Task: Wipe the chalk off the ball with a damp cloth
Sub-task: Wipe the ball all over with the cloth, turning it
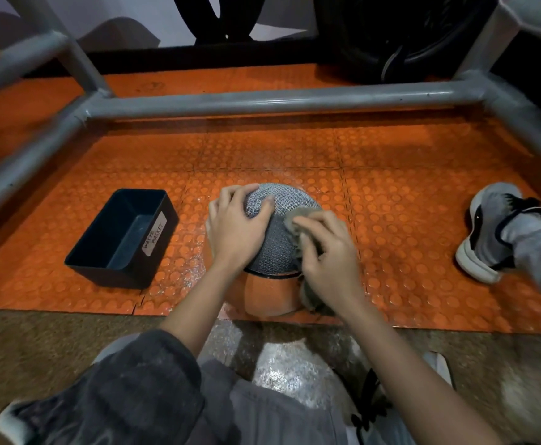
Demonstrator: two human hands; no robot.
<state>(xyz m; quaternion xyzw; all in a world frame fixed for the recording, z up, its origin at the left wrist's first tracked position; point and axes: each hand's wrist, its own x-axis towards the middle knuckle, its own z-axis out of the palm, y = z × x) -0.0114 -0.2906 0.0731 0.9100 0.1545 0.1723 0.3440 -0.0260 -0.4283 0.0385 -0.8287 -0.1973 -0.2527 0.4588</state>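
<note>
The ball point(272, 242) sits on the orange studded floor mat point(391, 187), directly ahead of the seated person's knees. The left hand point(234, 229) holds it at about 10 o'clock, its fingers point(230, 195) spread and curved over the far shoulder and the thumb laid across the grey panel. The right hand point(330, 261) works at about 3 o'clock, fingers bunched tight around a wadded grey-brown cloth point(296, 215) pressed against the surface. A loose tail of the cloth hangs below the wrist.

The main risk is probably the ball rolling. A sideways wiping stroke pushes toward 9 o'clock, where the black bin labelled "waste basket" point(153, 248) stands, and only the left hand's hold resists that. A second risk is fresh dirt: pale specks, possibly chalk dust or wet, lie on the mat around 7 o'clock, so turning the ball over them could soil the cleaned areas again. The hanging tail could also drag through them.

Being round, the ball has no long axis. Its grey textured panel faces up toward the camera and its orange panel faces the person at 6 o'clock, with a dark seam running crosswise between them.

A grey shoe point(487, 232) rests well apart at 3 o'clock.
</note>
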